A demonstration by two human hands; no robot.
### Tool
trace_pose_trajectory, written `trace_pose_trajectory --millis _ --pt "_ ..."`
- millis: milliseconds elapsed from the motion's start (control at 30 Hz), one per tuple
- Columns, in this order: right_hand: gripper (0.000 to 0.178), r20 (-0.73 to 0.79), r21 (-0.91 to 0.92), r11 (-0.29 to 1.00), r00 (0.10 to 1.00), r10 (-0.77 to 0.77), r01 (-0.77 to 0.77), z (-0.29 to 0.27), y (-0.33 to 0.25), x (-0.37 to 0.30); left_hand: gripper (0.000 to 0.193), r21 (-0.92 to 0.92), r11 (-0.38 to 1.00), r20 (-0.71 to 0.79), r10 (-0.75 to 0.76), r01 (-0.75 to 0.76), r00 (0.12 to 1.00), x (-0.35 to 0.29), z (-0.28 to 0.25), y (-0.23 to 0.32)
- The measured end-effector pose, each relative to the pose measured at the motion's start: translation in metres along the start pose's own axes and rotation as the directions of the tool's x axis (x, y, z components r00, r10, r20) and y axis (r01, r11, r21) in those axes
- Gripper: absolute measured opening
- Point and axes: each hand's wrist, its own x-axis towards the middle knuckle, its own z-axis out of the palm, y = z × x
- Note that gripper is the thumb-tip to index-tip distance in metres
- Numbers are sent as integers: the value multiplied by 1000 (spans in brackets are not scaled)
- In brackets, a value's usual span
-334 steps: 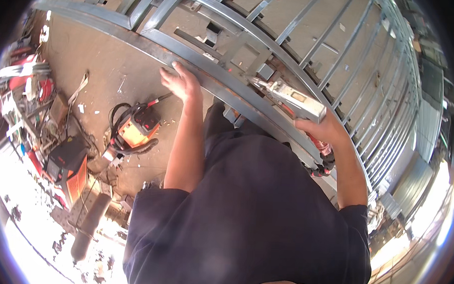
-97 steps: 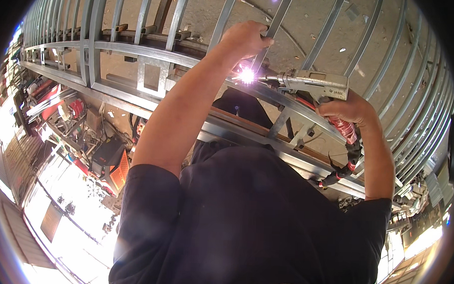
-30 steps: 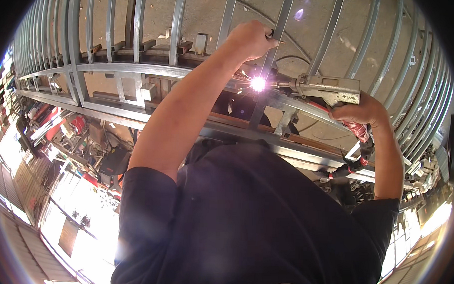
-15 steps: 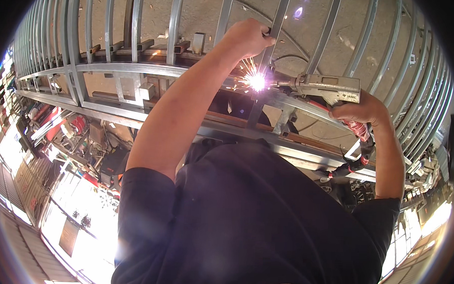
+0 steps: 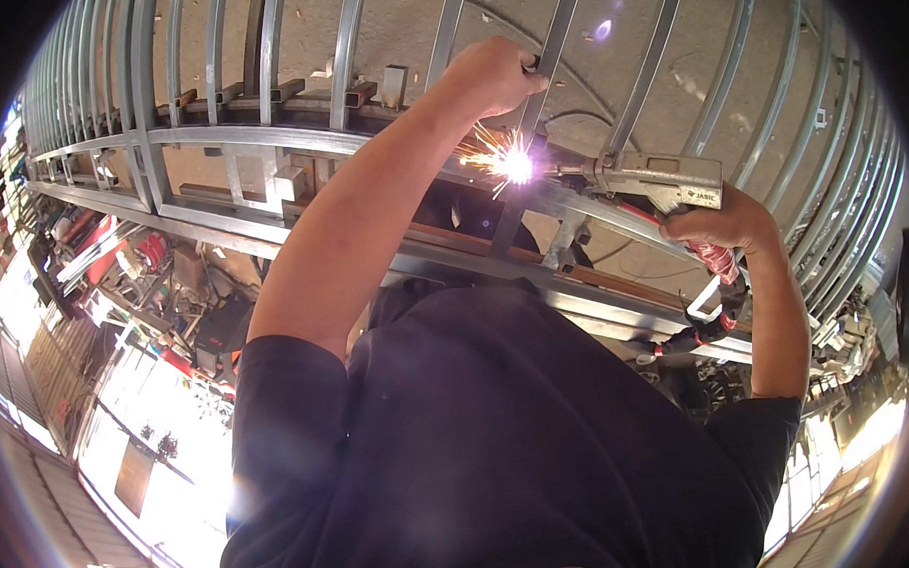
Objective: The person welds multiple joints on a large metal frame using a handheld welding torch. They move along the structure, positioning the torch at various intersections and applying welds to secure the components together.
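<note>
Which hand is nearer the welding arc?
Left. The left hand is just above the welding arc in the picture; the right hand, holding the welding gun, is farther off to its right.

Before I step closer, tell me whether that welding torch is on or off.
On: the welding torch in the right hand has a bright arc at its tip, with orange sparks flying off leftward.

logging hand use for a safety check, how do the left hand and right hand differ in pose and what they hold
The left hand grips a slim grey metal bar, while the right hand grips a pistol-shaped welding torch. The left hand is higher in view, the right hand lower and farther right. Sparks spray toward the left hand; the right hand is behind the torch. Both are bare.
</note>
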Motion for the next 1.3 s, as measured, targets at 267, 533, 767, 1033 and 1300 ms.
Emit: trace_pose_trajectory --millis 267,533,767,1033,1300 --pt "68 -67 -56 998 998 14 -17 9 -2 -16 50 6 999 26 -39 39 999 -4 -8 10" --pt "46 -325 203 974 945 -25 96 18 36 -70 45 -316 932 -508 -5 -181 862 -67 3 -10" --pt "28 -586 49 955 783 -210 293 115 38 -89 37 -50 984 -522 122 -173 844 -236 57 -97" --pt "41 -685 -172 888 596 -419 427 260 48 -91 57 310 929 -489 339 -203 804 -323 151 -156" --pt "42 -775 -338 802 338 -535 493 347 99 -139 61 342 930 -582 321 -133 747 -332 170 -163"
